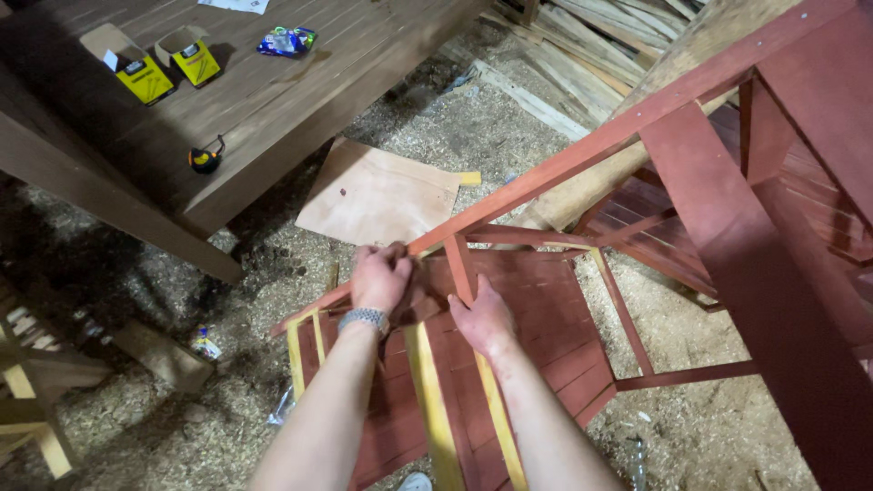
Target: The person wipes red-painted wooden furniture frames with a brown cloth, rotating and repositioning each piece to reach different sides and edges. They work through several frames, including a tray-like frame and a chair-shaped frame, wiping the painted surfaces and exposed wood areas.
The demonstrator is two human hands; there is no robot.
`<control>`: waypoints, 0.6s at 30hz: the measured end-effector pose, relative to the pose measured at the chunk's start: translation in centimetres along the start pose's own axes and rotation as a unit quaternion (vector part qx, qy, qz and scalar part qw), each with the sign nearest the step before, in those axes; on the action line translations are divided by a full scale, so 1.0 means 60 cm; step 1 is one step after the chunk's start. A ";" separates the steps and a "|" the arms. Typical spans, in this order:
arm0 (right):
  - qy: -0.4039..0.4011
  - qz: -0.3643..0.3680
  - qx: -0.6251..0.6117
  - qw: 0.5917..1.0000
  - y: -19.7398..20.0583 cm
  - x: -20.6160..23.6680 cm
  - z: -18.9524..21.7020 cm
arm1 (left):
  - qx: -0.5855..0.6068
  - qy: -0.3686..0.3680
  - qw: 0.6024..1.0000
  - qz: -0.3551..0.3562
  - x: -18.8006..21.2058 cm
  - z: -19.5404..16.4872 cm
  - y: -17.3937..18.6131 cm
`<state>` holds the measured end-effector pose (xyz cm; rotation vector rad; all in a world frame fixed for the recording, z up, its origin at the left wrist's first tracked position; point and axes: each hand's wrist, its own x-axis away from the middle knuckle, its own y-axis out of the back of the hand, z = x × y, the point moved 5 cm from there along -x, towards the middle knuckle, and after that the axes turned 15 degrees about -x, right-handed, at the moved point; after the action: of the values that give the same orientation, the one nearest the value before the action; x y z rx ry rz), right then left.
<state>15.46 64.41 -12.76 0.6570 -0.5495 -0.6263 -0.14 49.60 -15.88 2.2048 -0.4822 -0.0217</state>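
Note:
A red-painted wooden frame (546, 177) of slats and rails fills the right half of the view, with bare yellow wooden strips (432, 400) along its lower part. My left hand (380, 277), with a metal watch band on the wrist, is closed around a dark rag-like thing (420, 300) pressed against the long red rail. My right hand (484, 318) lies flat with fingers spread on the red slats, next to a short upright red bar (460, 268).
A dark wooden platform (273, 118) at the upper left bears two yellow boxes (144, 77), a small packet (286, 41) and a tape measure (205, 160). A brown board (377, 195) lies on sawdust-covered ground. Loose planks (582, 64) are piled at the top.

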 end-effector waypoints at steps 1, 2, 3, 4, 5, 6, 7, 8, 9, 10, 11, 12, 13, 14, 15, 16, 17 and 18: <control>0.011 -0.005 -0.005 1.000 0.001 -0.001 0.001 | 0.032 -0.034 0.999 -0.022 0.002 -0.023 0.000; 0.021 -0.012 -0.011 1.000 0.003 -0.001 0.002 | 0.064 -0.071 0.994 -0.044 0.003 -0.046 0.002; 0.029 -0.017 -0.019 0.999 0.004 0.000 0.004 | 0.093 -0.106 0.988 -0.063 0.007 -0.064 0.006; 0.038 -0.018 -0.015 0.999 0.006 0.000 0.007 | 0.085 -0.098 0.990 -0.057 0.008 -0.072 0.004; 0.046 -0.018 -0.011 0.999 0.007 0.003 0.010 | 0.078 -0.090 0.992 -0.050 0.009 -0.076 0.004; 0.057 -0.019 -0.009 0.998 0.008 0.004 0.014 | 0.069 -0.083 0.993 -0.046 0.010 -0.073 0.003; 0.032 -0.003 -0.019 0.999 0.006 0.004 0.014 | 0.061 -0.073 0.995 -0.038 0.009 -0.064 0.004; 0.007 0.012 -0.029 0.999 0.005 0.007 0.011 | 0.054 -0.064 0.996 -0.029 0.008 -0.050 0.004; -0.020 0.028 -0.037 0.999 0.003 0.009 0.007 | 0.048 -0.053 0.997 -0.018 0.008 -0.034 0.001; -0.012 0.019 -0.036 0.999 0.004 0.010 0.010 | 0.036 -0.044 0.998 -0.015 0.007 -0.015 0.001; -0.005 0.011 -0.033 0.999 0.005 0.010 0.011 | 0.026 -0.033 0.999 -0.011 0.005 0.004 0.000; 0.005 0.001 -0.029 1.000 0.006 0.010 0.012 | 0.017 -0.024 1.000 -0.009 0.001 0.019 -0.001; 0.006 -0.002 -0.030 1.000 0.005 0.008 0.011 | 0.001 -0.013 1.000 -0.003 -0.002 0.030 -0.003; 0.006 -0.005 -0.030 1.000 0.004 0.007 0.009 | -0.016 -0.001 1.000 0.005 -0.002 0.034 -0.007; 0.005 -0.007 -0.031 0.999 0.003 0.007 0.008 | -0.033 0.011 0.999 0.014 -0.001 0.033 -0.011; 0.009 -0.008 -0.031 0.999 0.003 0.006 0.008 | -0.016 0.009 1.000 -0.002 0.002 0.024 -0.011; 0.012 -0.010 -0.032 0.999 0.002 0.006 0.008 | 0.001 0.007 1.000 -0.018 0.009 0.009 -0.011; 0.017 -0.013 -0.032 0.999 0.003 0.006 0.009 | 0.019 0.004 0.999 -0.035 0.017 -0.010 -0.012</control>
<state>15.39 64.07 -12.17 0.6137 -0.4872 -0.6527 1.19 50.11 -15.87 2.2577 -0.4037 -0.0413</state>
